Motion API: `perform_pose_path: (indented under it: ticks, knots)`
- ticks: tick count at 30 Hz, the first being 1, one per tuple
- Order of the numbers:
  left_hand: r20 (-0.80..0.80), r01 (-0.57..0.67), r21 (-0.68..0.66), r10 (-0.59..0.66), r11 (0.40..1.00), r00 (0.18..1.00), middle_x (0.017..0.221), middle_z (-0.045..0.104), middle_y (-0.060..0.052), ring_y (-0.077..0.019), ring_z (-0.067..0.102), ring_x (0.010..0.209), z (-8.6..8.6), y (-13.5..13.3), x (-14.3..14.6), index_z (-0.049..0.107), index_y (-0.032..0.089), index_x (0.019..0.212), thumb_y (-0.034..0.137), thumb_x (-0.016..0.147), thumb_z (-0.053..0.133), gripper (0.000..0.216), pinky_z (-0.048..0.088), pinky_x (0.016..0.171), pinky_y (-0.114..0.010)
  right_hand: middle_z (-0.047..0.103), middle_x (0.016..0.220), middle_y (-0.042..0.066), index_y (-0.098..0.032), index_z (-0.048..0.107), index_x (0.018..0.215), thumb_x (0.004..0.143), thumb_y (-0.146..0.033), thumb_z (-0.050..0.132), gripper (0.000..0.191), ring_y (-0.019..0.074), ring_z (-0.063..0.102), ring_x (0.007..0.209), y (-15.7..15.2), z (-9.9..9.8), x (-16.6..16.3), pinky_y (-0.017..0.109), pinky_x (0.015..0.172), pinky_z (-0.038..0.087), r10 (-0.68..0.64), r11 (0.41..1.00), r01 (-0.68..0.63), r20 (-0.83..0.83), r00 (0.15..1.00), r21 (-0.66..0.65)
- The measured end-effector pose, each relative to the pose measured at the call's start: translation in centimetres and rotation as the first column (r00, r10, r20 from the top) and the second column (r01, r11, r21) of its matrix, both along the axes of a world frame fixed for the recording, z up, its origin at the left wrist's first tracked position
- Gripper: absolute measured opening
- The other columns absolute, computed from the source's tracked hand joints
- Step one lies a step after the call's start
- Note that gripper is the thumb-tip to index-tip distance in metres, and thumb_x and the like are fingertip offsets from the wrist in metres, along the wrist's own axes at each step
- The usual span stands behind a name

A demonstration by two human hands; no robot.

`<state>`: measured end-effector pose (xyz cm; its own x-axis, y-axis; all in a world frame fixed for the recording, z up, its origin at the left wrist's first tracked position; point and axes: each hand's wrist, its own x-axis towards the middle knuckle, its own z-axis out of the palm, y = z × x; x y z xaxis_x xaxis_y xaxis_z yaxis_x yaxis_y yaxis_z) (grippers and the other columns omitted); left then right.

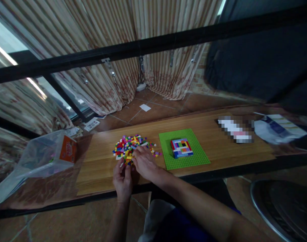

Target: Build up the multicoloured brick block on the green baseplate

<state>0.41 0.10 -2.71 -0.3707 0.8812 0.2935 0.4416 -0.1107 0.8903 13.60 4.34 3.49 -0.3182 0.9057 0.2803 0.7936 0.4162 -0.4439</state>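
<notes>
From my seat, the wooden table [219, 134] runs across the view, with the green baseplate [191, 158] lying flat on it and a small block of stacked bricks [181, 148] standing near its middle. Left of the plate, just beside it, sits the loose pile of coloured bricks [129, 145], and well off to the left lies a clear plastic bag [40, 156] with an orange carton inside.

My worry is the pile: it is spread thin and its near side lies not far from the table's front edge, so a sweep of either wrist could, I judge, push bricks off onto the floor. A tight pinch on such small pieces could also flick one away.

Both forearms come in from below. The right hand [143, 163] lies palm down on the pile's near edge, fingers curled onto the bricks. The left hand [122, 179] sits just beside it, touching or nearly so, fingers curled upward toward a yellow brick [129, 157] between the two hands. The picture is dim and small here, so I cannot tell which hand actually grips that brick, or how tightly either is closed
</notes>
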Motion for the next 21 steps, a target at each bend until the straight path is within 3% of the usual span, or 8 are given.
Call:
perform_pose_path:
  ticks: [6, 14, 18, 21]
  knots:
    - [-0.079, 0.077, 0.015, -0.076, 0.997, 0.994, 0.123, 0.066, -0.009, -0.0218, 0.06, 0.117, 0.3, -0.2, 0.2, 0.061, 0.023, 0.124, 0.039, 0.089, 0.054, 0.039, 0.047, 0.102, -0.037, 0.063, 0.092, 0.009, -0.016, 0.066, 0.085, 0.093, -0.019, 0.048, 0.02, 0.0212, 0.055, 0.093, -1.2, -0.8, 0.4, 0.034, 0.087, 0.046, 0.092, 0.996, -0.092, -0.027, 0.995, -0.021]
    - [-0.145, 0.124, 0.002, -0.122, 0.992, 0.982, 0.106, 0.072, -0.006, -0.0216, 0.068, 0.101, 0.5, -0.2, 0.2, 0.069, 0.022, 0.106, 0.041, 0.088, 0.054, 0.03, 0.052, 0.095, -0.038, 0.064, 0.094, 0.006, -0.017, 0.064, 0.091, 0.093, -0.018, 0.049, 0.015, 0.0181, 0.057, 0.092, -1.9, -1.6, 1.0, 0.03, 0.085, 0.045, 0.066, 0.993, -0.083, -0.203, 0.977, -0.081]
    - [-0.118, 0.177, -0.012, -0.177, 0.984, 0.977, 0.109, 0.071, -0.008, -0.0222, 0.067, 0.102, 0.6, -0.3, 0.5, 0.067, 0.021, 0.11, 0.042, 0.087, 0.056, 0.033, 0.052, 0.094, -0.039, 0.065, 0.089, 0.004, -0.018, 0.064, 0.085, 0.092, -0.014, 0.048, 0.018, 0.016, 0.059, 0.09, -2.4, -1.1, 1.6, 0.027, 0.083, 0.044, 0.064, 0.992, -0.09, -0.256, 0.965, -0.091]
    - [-0.081, 0.225, -0.034, -0.227, 0.974, 0.971, 0.101, 0.071, -0.008, -0.0203, 0.069, 0.091, 0.9, -0.4, 0.8, 0.063, 0.019, 0.116, 0.042, 0.085, 0.06, 0.038, 0.056, 0.084, -0.035, 0.066, 0.087, 0.003, -0.019, 0.066, 0.084, 0.093, -0.016, 0.049, 0.019, 0.0158, 0.06, 0.087, -3.1, -0.1, 3.4, 0.027, 0.081, 0.045, 0.007, 0.997, -0.034, -0.35, 0.937, -0.071]
